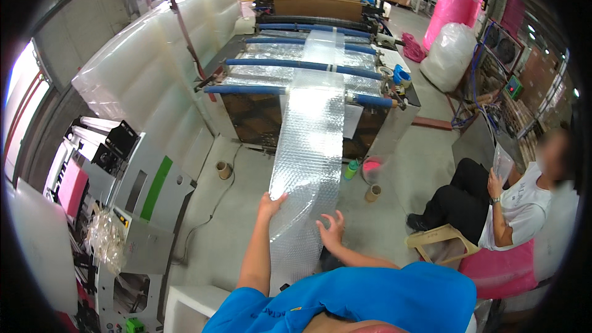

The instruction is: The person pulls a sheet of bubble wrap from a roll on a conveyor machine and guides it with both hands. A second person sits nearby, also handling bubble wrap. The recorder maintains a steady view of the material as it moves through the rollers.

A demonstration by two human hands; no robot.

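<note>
A long strip of clear bubble wrap (308,132) runs from the rollers of a machine down toward my body. At its left edge my left hand (270,205) is closed, with the thumb on top and the fingers partly hidden. Beside the right edge, a little nearer to me, my right hand (332,231) has its fingers spread and curved, holding nothing. The strip's near end passes below my blue shirt (364,296) and is hidden there.
Ahead stands the machine with blue rollers (246,89). Big clear bubble wrap rolls (154,49) line the left, behind a grey machine (148,191). Cardboard cores (223,169) and a green bottle (351,169) stand on the floor. At right a seated person (518,203) holds a clear sheet.
</note>
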